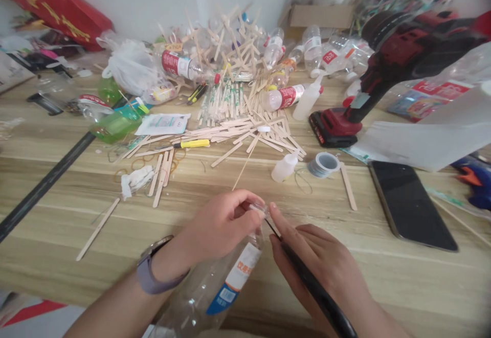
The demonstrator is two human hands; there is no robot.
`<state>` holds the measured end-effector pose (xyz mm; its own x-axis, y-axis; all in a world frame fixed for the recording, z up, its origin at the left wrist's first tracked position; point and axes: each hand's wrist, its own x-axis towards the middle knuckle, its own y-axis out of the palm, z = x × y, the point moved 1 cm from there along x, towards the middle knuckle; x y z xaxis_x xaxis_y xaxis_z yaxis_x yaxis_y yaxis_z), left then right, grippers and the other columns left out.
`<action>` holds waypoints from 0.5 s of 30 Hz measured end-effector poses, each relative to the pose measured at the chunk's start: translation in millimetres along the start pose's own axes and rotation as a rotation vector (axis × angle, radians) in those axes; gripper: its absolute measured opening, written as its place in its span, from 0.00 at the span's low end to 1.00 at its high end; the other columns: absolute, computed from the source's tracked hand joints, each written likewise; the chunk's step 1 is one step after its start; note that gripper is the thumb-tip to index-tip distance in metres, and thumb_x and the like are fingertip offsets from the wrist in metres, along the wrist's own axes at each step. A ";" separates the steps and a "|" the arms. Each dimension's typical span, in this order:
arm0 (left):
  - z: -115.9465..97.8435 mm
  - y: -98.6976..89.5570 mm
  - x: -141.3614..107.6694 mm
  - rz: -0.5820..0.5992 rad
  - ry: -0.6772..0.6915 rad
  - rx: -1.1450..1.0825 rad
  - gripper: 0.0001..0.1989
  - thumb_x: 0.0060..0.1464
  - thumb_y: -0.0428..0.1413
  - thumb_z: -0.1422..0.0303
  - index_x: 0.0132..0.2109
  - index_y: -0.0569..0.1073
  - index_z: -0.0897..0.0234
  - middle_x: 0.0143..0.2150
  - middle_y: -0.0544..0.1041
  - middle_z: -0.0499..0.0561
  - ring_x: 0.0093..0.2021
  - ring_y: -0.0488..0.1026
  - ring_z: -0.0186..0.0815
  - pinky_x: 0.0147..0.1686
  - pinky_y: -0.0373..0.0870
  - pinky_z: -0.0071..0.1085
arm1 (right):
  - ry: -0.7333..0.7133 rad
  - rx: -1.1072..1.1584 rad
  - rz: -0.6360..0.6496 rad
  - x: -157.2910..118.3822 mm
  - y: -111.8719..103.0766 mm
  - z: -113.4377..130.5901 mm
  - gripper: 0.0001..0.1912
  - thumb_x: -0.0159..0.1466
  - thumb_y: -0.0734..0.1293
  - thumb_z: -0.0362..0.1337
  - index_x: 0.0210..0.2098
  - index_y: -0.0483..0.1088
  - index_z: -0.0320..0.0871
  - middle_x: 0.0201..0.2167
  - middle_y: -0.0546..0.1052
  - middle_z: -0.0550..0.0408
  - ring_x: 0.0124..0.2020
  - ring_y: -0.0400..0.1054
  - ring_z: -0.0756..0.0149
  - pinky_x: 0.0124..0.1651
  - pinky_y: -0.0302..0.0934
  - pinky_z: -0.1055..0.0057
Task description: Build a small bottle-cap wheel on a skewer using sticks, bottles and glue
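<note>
Because its walls look thin, the clear plastic bottle (195, 297) suits a neck grip

Light, slick and likely to dent, it slants between the forearms, neck pointing away. The left hand (226, 220) curls closed around that neck; the right (326, 261), index finger extended, wraps a slim black-handled tool (307, 276), tip beside the mouth.

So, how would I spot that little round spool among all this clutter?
Find the big red and black power tool on the right. Just below its base in the picture sits a short grey spool, between a small white squeeze bottle and a lone wooden stick. Unlike them, it is squat, with a wide round hollow in its top.
</note>
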<state>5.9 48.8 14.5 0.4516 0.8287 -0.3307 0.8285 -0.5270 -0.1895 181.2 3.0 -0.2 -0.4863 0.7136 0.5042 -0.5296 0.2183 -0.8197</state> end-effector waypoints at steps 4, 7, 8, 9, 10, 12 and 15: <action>-2.9 0.2 -1.5 0.001 -0.013 0.020 0.15 0.60 0.51 0.62 0.49 0.73 0.65 0.44 0.80 0.54 0.43 0.76 0.39 0.44 0.70 0.34 | 0.046 -0.060 -0.020 -3.0 2.2 5.2 0.32 0.69 0.56 0.28 0.70 0.44 0.33 0.19 0.75 0.62 0.17 0.67 0.68 0.21 0.61 0.70; -4.7 0.4 -3.1 -0.004 -0.016 0.052 0.15 0.60 0.50 0.62 0.49 0.72 0.64 0.42 0.80 0.52 0.42 0.76 0.39 0.41 0.70 0.33 | 0.086 -0.104 -0.038 -3.0 1.9 10.0 0.33 0.67 0.55 0.28 0.70 0.43 0.34 0.18 0.75 0.61 0.15 0.67 0.67 0.18 0.59 0.72; -4.9 0.4 -3.4 -0.006 -0.016 0.063 0.15 0.60 0.50 0.62 0.49 0.72 0.64 0.42 0.80 0.52 0.41 0.76 0.39 0.40 0.70 0.33 | 0.087 -0.112 -0.032 -2.1 1.2 11.4 0.34 0.67 0.55 0.27 0.71 0.41 0.35 0.19 0.75 0.60 0.15 0.67 0.67 0.17 0.59 0.72; -5.0 0.5 -3.6 -0.011 -0.014 0.077 0.15 0.60 0.50 0.61 0.49 0.72 0.64 0.42 0.80 0.52 0.41 0.76 0.38 0.40 0.70 0.33 | 0.081 -0.113 -0.019 -0.9 0.3 12.6 0.35 0.67 0.54 0.26 0.71 0.38 0.35 0.19 0.76 0.59 0.15 0.67 0.67 0.16 0.59 0.73; -5.0 0.4 -3.8 -0.018 -0.013 0.092 0.15 0.60 0.50 0.61 0.49 0.72 0.63 0.42 0.80 0.51 0.41 0.76 0.38 0.39 0.70 0.32 | 0.076 -0.111 -0.005 0.4 -0.7 13.5 0.36 0.66 0.53 0.25 0.72 0.35 0.36 0.20 0.77 0.59 0.15 0.68 0.67 0.16 0.60 0.74; -4.9 0.4 -3.9 -0.031 -0.010 0.121 0.15 0.60 0.49 0.61 0.49 0.72 0.63 0.41 0.80 0.51 0.40 0.76 0.38 0.39 0.70 0.32 | 0.065 -0.108 0.010 3.3 -2.8 14.3 0.38 0.66 0.51 0.23 0.72 0.30 0.37 0.20 0.77 0.58 0.15 0.69 0.67 0.17 0.61 0.74; -4.8 0.6 -4.2 -0.038 -0.016 0.146 0.15 0.60 0.49 0.61 0.48 0.72 0.63 0.39 0.80 0.50 0.39 0.75 0.38 0.37 0.69 0.32 | 0.054 -0.136 0.014 6.3 -5.3 13.8 0.40 0.64 0.50 0.22 0.71 0.27 0.37 0.19 0.76 0.59 0.15 0.69 0.67 0.16 0.61 0.75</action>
<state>6.1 45.9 20.2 0.4143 0.8463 -0.3348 0.7877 -0.5177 -0.3340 171.3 -2.8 11.1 -0.4524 0.7514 0.4804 -0.4226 0.2937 -0.8574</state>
